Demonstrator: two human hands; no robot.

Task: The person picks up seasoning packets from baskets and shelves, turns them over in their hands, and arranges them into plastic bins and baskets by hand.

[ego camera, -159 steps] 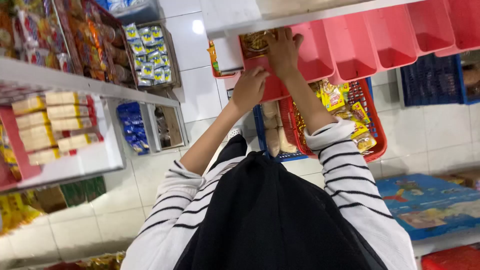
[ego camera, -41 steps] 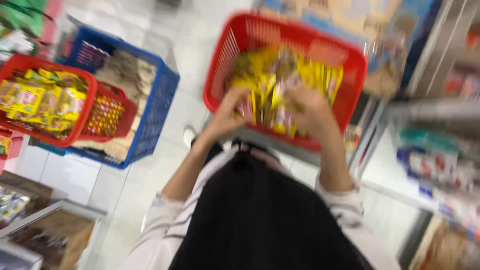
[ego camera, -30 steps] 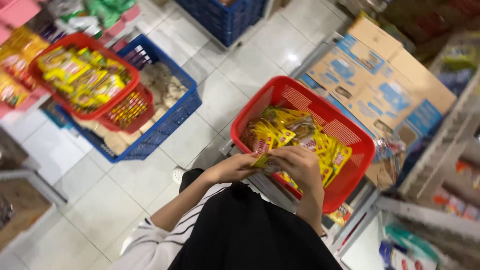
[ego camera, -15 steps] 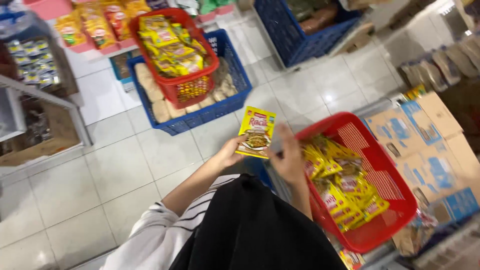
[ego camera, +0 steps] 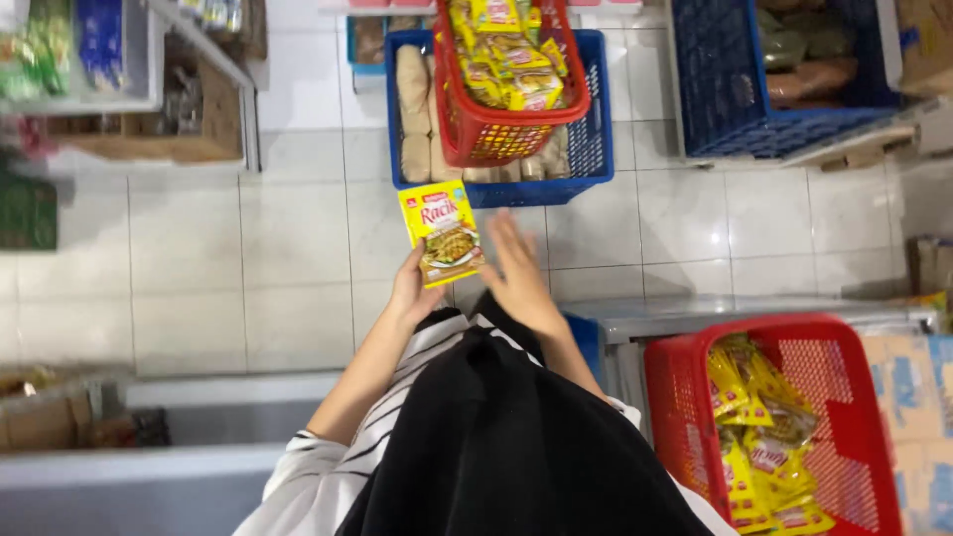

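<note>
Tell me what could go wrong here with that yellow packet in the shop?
The left hand pinches the yellow packet only by its lower corner, while the right hand is open beside it, so it might slip to the tiled floor. The red basket stacked in the blue crate looks heaped; packets could spill.

A single head-worn camera looks almost straight down over the person's chest and forearms to the tiled floor (ego camera: 248, 258). Both hands sit near the middle of the frame, close to the lens. Baskets lie farther off: a blue basket (ego camera: 596, 149) at the top edge, a red basket (ego camera: 844, 397) at lower right.
</note>
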